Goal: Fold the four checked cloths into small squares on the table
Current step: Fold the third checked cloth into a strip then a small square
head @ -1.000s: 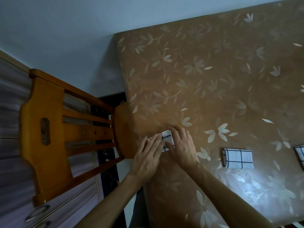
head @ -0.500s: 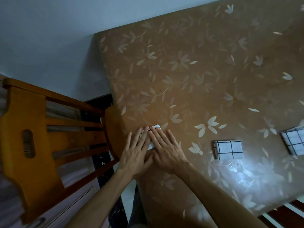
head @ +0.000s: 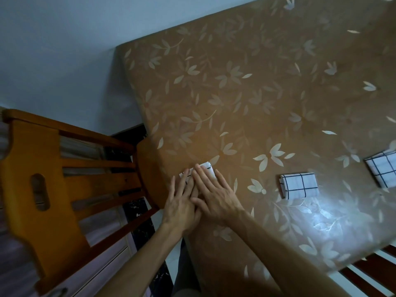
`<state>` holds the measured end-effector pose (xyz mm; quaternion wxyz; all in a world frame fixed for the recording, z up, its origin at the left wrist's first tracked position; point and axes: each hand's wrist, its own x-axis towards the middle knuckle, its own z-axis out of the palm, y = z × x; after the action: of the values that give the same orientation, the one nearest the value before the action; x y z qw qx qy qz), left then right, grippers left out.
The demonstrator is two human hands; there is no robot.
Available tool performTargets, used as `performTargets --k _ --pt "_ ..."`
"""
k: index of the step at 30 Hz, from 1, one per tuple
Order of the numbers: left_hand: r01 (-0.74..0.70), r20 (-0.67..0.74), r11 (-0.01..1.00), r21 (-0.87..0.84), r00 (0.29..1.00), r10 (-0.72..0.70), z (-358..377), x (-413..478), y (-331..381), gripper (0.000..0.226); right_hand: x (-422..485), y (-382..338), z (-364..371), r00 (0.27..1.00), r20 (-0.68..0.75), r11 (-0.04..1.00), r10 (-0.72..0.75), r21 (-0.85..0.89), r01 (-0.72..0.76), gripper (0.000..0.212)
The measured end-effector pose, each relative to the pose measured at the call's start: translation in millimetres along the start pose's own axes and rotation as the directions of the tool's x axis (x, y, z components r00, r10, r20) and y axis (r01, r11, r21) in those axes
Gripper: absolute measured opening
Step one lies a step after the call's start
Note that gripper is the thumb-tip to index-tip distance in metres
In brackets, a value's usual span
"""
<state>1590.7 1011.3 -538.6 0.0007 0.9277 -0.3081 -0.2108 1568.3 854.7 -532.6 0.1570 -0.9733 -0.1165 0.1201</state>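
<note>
I am pressing my left hand (head: 181,202) and right hand (head: 214,196) flat, fingers straight, on a checked cloth (head: 209,168) at the bench (head: 257,93) edge; a near folded cloth (head: 299,186) and a far folded cloth (head: 383,169) are lying finished to its right; a fourth is not showing.

Wall (head: 53,50): plain, pale blue-grey, dimly lit.
Table (head: 257,93): far corner close to the wall. The top is covered in brown with a pale flower-and-leaf print.
Glare (head: 342,214): one bright patch on the table cover near the front edge.
Chair (head: 42,189): orange-brown wood, slatted back with an oval cut-out, seat at the table's side edge.
Floor strip (head: 139,213): dark, marbled, seen between the chair slats.
</note>
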Motion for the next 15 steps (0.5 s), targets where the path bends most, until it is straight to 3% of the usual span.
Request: performTargets --k 5,9,10,13,15 --pt "-0.033 -0.113 0.992 -0.119 0.993 0.019 -5.6 -3.5 -7.5 0.061 -10.8 35.1 -1.9 0.995 0.012 0.993 0.097 -0.068 -0.096 0.066" --pt "-0.002 -0.27 0.946 -0.324 0.959 -0.09 -19.5 13.6 -4.9 0.034 -6.1 24.3 -9.2 0.987 -0.056 0.986 0.154 -0.049 -0.156 0.055" --pt "0.009 -0.266 0.944 -0.33 0.959 -0.102 -21.3 17.8 -3.5 0.034 -3.4 16.9 -11.3 0.98 -0.081 0.984 0.179 -0.007 -0.181 0.052" --pt "-0.021 -0.194 0.964 -0.266 0.981 -0.032 -23.3 17.5 1.6 0.064 -0.2 -0.6 -17.1 0.954 -0.105 0.953 0.279 0.148 -0.263 0.044" --pt "-0.046 -0.168 0.975 -0.218 0.986 0.009 -21.1 11.9 3.8 0.067 -2.8 -2.4 -17.1 0.943 -0.094 0.933 0.32 0.202 -0.297 0.038"
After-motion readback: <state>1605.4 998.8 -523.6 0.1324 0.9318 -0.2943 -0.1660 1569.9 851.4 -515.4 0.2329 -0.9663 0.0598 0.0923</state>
